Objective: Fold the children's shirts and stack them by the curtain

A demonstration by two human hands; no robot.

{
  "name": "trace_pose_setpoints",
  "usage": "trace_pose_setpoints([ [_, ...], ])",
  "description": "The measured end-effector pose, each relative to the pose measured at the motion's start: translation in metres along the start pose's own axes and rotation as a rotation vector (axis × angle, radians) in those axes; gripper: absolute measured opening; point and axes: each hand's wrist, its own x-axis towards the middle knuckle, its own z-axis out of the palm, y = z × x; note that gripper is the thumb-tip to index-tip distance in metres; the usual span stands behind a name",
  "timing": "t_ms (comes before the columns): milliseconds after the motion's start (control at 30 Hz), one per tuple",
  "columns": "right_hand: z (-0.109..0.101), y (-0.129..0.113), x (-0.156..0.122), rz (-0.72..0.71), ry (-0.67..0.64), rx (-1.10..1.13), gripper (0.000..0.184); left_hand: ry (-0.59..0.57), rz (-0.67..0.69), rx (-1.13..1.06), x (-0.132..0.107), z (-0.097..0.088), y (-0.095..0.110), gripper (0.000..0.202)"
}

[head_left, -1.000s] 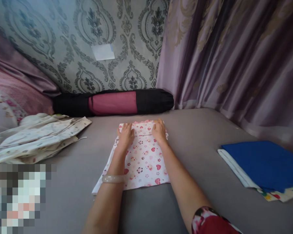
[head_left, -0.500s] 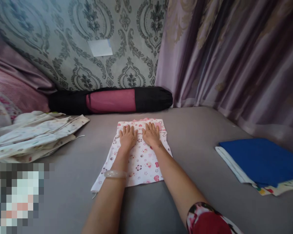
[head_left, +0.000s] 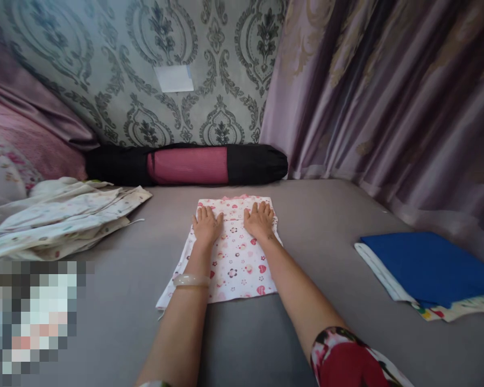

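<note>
Cloth (head_left: 236, 263), heart-printed, lies folded flat; left hand (head_left: 206, 225) and right hand (head_left: 259, 220) press it, palms open, gripping nothing.

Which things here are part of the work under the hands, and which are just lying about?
In hand: white heart-and-flower print cloth, left hand and right hand flat on it.
Lying about: crumpled cream printed fabric, folded blue cloth, black-and-pink rolled mat bag.
</note>
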Motion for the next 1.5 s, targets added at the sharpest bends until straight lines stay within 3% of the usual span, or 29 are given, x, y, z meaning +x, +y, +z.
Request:
trace_pose_setpoints([
  [200,-0.024,0.012,0.012,-0.118,-0.138,-0.087,0.056,0.145,0.121,-0.050,0.000,0.002,0.001,0.051],
  [267,-0.029,0.013,0.018,-0.176,-0.125,-0.118,0.054,0.165,0.184,-0.056,0.001,0.003,0.004,0.049],
  [367,-0.028,0.012,0.028,-0.353,-0.074,-0.113,0.051,0.142,0.217,-0.043,0.001,0.004,0.006,0.050],
  [467,-0.020,0.012,0.039,-0.481,-0.177,-0.079,0.051,0.083,0.182,0.000,0.001,0.005,0.006,0.053],
  [567,-0.012,0.013,0.046,-0.454,-0.271,-0.044,0.052,0.044,0.135,0.022,0.000,0.004,0.005,0.056],
  [933,-0.012,0.014,0.051,-0.421,-0.323,-0.016,0.054,0.064,0.091,-0.065,0.002,0.002,0.002,0.053],
  [1067,-0.016,-0.001,0.051,-0.397,-0.329,-0.041,0.054,0.087,0.063,-0.117,0.004,0.000,0.002,0.045],
  [1167,-0.013,-0.026,0.043,-0.492,-0.202,-0.030,0.054,0.135,0.072,-0.177,0.008,-0.002,0.001,0.040],
  [1267,-0.003,-0.052,0.034,-0.587,-0.238,0.053,0.054,0.189,0.053,-0.270,0.012,-0.003,-0.002,0.041],
  [1367,0.008,-0.067,0.029,-0.543,-0.254,0.075,0.058,0.217,-0.009,-0.370,0.014,-0.002,-0.006,0.044],
  [1500,0.016,-0.069,0.029,-0.498,-0.226,0.072,0.059,0.250,-0.112,-0.512,0.018,0.000,-0.013,0.045],
])
